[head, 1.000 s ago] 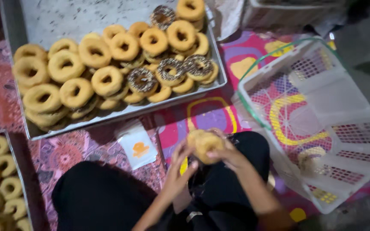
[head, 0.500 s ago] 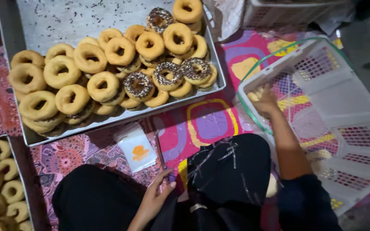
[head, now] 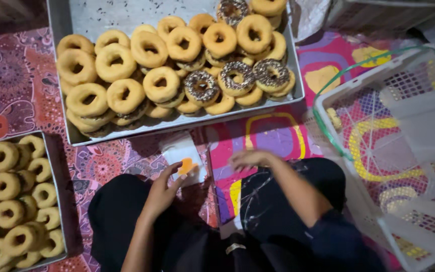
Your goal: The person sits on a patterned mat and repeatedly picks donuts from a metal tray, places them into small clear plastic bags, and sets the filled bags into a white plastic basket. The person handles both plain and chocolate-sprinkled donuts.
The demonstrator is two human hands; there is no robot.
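My left hand is reaching its loosely spread fingers onto the small stack of clear bags lying on the patterned mat, just below the big tray's near edge. My right hand, which was over at the white basket half a second ago, is now coming back empty and slack-fingered beside the bags. The wrapped doughnut I was holding earlier is gone from both hands.
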